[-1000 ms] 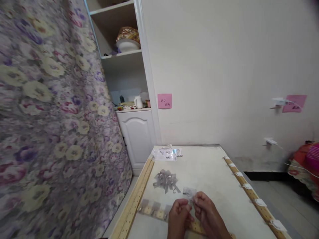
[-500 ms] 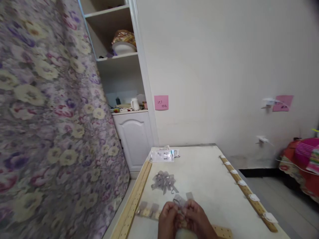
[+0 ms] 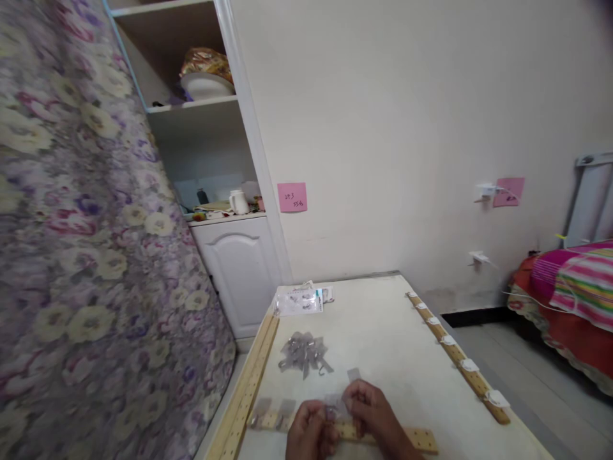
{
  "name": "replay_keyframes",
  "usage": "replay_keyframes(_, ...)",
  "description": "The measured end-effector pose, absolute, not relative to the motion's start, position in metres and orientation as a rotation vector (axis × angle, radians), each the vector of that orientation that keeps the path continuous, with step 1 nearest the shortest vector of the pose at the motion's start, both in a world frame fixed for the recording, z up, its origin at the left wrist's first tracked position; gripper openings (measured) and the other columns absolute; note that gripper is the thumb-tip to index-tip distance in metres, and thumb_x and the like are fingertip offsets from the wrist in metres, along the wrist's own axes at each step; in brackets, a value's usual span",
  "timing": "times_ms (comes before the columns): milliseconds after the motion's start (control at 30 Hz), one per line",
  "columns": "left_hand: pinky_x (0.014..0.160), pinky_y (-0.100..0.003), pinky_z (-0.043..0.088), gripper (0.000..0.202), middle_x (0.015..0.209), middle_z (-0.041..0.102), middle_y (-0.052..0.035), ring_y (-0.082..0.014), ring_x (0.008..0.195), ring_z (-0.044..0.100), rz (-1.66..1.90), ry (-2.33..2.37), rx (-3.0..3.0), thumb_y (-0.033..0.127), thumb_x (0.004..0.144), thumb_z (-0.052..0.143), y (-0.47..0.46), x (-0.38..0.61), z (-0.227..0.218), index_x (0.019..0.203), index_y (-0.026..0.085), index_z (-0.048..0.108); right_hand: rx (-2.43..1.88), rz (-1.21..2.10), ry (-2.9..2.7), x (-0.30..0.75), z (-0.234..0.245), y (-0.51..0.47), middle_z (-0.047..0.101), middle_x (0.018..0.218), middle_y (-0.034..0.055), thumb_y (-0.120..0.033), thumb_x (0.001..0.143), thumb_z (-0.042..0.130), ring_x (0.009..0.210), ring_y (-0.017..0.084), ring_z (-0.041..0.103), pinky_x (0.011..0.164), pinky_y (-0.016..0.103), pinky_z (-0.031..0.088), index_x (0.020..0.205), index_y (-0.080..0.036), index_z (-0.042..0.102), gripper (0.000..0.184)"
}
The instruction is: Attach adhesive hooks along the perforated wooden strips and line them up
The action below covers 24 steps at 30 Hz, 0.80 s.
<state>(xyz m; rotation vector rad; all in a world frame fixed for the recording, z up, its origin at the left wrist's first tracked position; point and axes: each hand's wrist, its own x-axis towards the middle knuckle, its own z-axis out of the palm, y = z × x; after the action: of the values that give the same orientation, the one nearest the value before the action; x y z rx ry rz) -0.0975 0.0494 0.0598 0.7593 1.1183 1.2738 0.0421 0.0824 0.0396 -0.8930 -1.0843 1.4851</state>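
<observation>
My left hand and my right hand are together at the bottom edge over a white table. Between their fingertips they pinch a small clear adhesive hook. Just under them lies a short perforated wooden strip with two clear hooks stuck at its left end. A pile of loose clear hooks lies a little farther off.
Long wooden strips run along the table's left edge and right edge, the right one carrying several white hooks. A hook package lies at the far end. A floral curtain hangs left, a cupboard behind, a bed right.
The view has swung right and tipped, so the hands sit lower and farther left in frame. Both hands have come down close over the short strip, still pinching the hook.
</observation>
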Motion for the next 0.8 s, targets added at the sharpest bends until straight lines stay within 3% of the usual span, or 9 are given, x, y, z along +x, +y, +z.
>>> replay_keyframes(167, 0.037, -0.017, 0.029, 0.043, 0.046, 0.056, 0.0057, -0.0067, 0.037, 0.045, 1.230, 1.166, 0.796, 0.053, 0.056, 0.073, 0.041, -0.094, 0.046, 0.068, 0.020, 0.049, -0.950, 1.395, -1.141, 0.049, 0.036, 0.083, 0.045, 0.042, -0.0103, -0.041, 0.064, 0.065, 0.032, 0.004, 0.036, 0.033, 0.018, 0.029, 0.071, -0.016, 0.061, 0.026)
replay_keyframes(333, 0.036, -0.017, 0.029, 0.043, 0.049, 0.058, 0.0065, -0.0069, 0.036, 0.047, 1.138, 1.189, 0.790, 0.053, 0.057, 0.071, 0.028, -0.086, 0.032, 0.068, 0.021, 0.044, -1.042, 1.332, -1.284, 0.053, 0.033, 0.080, 0.045, 0.047, -0.0095, -0.033, 0.068, 0.062, 0.037, 0.006, 0.037, 0.038, 0.020, 0.032, 0.079, -0.016, 0.065, 0.021)
replay_keyframes(533, 0.033, -0.016, 0.026, 0.035, 0.049, 0.058, 0.0068, -0.0068, 0.034, 0.048, 1.102, 1.203, 0.717, 0.046, 0.061, 0.067, 0.019, -0.086, 0.022, 0.066, 0.021, 0.043, -1.135, 1.200, -1.484, 0.052, 0.029, 0.075, 0.046, 0.048, -0.0080, -0.025, 0.070, 0.056, 0.044, 0.010, 0.042, 0.047, 0.024, 0.032, 0.076, -0.019, 0.065, 0.012)
replay_keyframes(800, 0.028, -0.017, 0.017, 0.030, 0.042, 0.056, 0.0045, -0.0058, 0.025, 0.039, 1.128, 1.320, 0.600, 0.045, 0.058, 0.062, 0.021, -0.082, 0.017, 0.062, 0.020, 0.046, -1.168, 0.832, -1.718, 0.047, 0.023, 0.071, 0.065, 0.083, 0.0041, -0.020, 0.075, 0.049, 0.078, 0.019, 0.059, 0.074, 0.032, 0.045, 0.093, -0.021, 0.068, 0.026)
